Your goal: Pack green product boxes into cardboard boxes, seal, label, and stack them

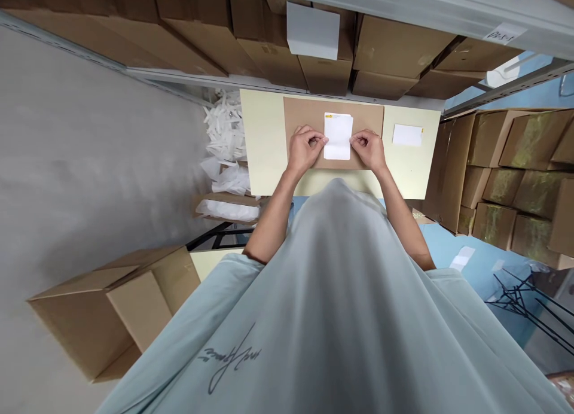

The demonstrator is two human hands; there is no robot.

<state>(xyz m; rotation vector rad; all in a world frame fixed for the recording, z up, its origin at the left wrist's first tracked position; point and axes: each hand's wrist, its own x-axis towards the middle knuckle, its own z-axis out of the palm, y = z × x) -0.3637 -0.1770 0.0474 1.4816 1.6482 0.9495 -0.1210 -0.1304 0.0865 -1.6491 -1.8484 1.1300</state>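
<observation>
A white paper sheet (338,140) with a small yellow mark in its top left corner lies over a flat piece of brown cardboard (370,116). My left hand (307,146) pinches the sheet's left edge between thumb and finger. On the opposite edge, my right hand (368,148) pinches it the same way. Whether the sheet is a single one or a thin stack is hard to tell. The cardboard rests on a pale yellow tabletop (265,145). Another white paper (407,135), also with a yellow corner mark, lies on the tabletop to the right.
A metal shelf (403,7) with cardboard boxes (399,43) runs along the table's far edge. White packing material (226,127) is heaped at the left. Boxes (533,139) are stacked at the right. An open carton (112,312) stands behind on the left.
</observation>
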